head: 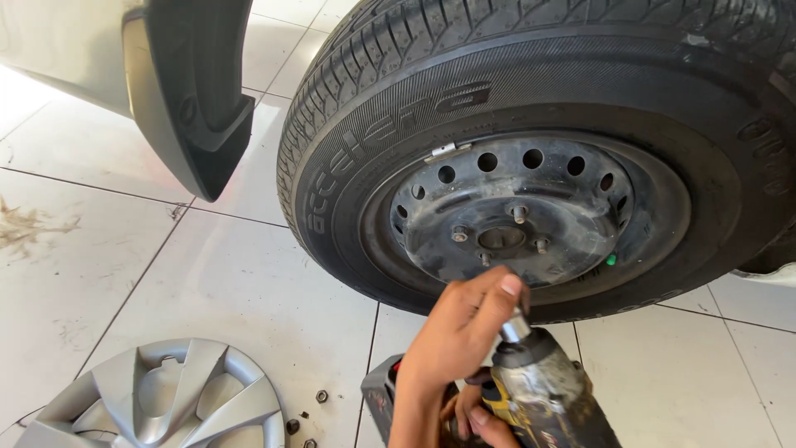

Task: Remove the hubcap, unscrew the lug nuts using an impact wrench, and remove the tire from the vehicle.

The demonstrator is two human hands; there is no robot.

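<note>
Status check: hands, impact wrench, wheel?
Left hand pinching the socket on the impact wrench; right hand on its grip. Steel wheel studs bare. Lug nuts, hubcap on floor.

Head camera looks steeply down, close to wheel (531, 166) and floor (232, 282).

We see no packages, signs or screens. The only label-like marks are raised black lettering moulded along the tyre sidewall (365, 141), running from about nine to twelve o'clock around the wheel, and a worn yellow-and-black label on the impact wrench (518, 411) body at six o'clock.
</note>
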